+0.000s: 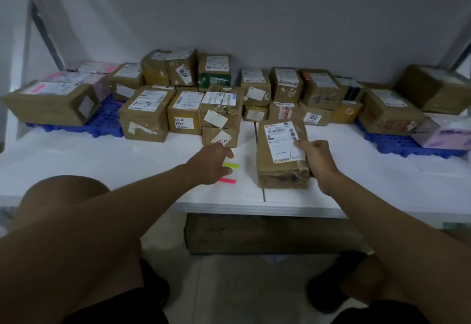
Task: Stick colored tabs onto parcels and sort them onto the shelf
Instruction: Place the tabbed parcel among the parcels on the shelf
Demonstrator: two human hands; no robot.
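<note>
A brown cardboard parcel (279, 155) with a white shipping label lies on the white table (102, 160) in front of me. My right hand (317, 161) grips its right side, thumb on the label. My left hand (212, 163) rests on the table just left of it, fingers spread over a yellow-green tab strip (233, 165) and a pink tab strip (228, 181). Whether its fingertips pinch a tab is hidden.
Several brown parcels (183, 115) stand in rows along the back of the table by the wall. Blue plastic pallets hold more parcels at the left (107, 119) and right (397, 145). A dark box (254, 234) sits under the table. My knees are below the front edge.
</note>
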